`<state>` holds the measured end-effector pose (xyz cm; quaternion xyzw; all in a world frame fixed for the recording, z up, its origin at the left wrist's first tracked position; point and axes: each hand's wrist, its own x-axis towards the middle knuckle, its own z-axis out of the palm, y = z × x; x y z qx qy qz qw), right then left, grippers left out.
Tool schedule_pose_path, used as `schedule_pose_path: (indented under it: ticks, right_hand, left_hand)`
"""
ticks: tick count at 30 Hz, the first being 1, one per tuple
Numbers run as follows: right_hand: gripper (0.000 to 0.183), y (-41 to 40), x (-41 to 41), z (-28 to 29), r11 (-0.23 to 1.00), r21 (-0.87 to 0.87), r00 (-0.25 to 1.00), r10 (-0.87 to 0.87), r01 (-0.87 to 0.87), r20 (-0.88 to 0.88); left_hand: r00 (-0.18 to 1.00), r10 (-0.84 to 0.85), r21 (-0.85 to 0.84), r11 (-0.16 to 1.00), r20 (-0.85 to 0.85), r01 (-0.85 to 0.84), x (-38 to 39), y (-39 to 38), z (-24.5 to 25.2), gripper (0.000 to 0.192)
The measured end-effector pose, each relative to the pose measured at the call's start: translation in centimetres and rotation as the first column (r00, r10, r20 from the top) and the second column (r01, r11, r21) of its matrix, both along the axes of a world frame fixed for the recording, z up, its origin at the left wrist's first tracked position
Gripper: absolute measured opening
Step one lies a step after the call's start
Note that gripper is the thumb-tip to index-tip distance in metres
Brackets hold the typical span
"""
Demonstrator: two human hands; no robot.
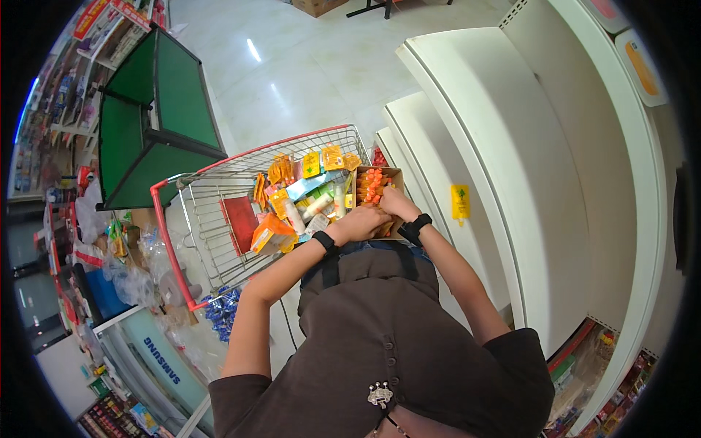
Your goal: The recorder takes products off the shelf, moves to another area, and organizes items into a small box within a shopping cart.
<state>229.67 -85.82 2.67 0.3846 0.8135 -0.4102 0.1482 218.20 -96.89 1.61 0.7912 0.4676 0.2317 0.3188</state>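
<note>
Both of my hands are at an open cardboard box (398,178) that holds several pouches with orange caps (373,179). My left hand (366,222) lies over the near left side of the box, its fingertips down among the pouches. At the box's right side, my right hand (395,201) reaches in with bent fingers. Whether either hand grips a pouch is hidden. Left of the box, a wire shopping cart (211,219) with a red handle carries white bottles (317,205), yellow packets (311,164) and an orange-and-white box (272,234).
White metal shelves (493,109) rise close on the right, with one yellow pouch (460,202) on a lower tier. Green panels in a black frame (183,87) stand beyond the cart at left. Plastic bags (128,279) and a glass-topped cabinet (159,350) are at lower left.
</note>
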Motion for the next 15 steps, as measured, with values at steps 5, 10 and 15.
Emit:
schedule_pose_path:
  ticks: [5, 10, 15]
  right_hand:
    - [0.025, 0.2, 0.1, -2.6, 0.989, -0.093, 0.993, -0.117, 0.119, 0.020]
    - [0.025, 0.6, 0.3, -3.3, 0.995, -0.013, 0.995, -0.098, 0.098, 0.004]
    - [0.027, -0.1, -0.2, 2.9, 0.971, 0.149, 0.982, -0.188, 0.185, 0.006]
  left_hand:
    - [1.000, -0.029, 0.055, 0.998, 0.004, 0.028, 0.1, 0.2, 0.7, 0.032]
    - [1.000, -0.014, 0.080, 0.997, -0.007, 0.015, 0.3, 0.2, 0.1, 0.034]
    - [0.998, -0.005, 0.018, 1.000, -0.064, 0.006, -0.1, -0.2, -0.3, 0.036]
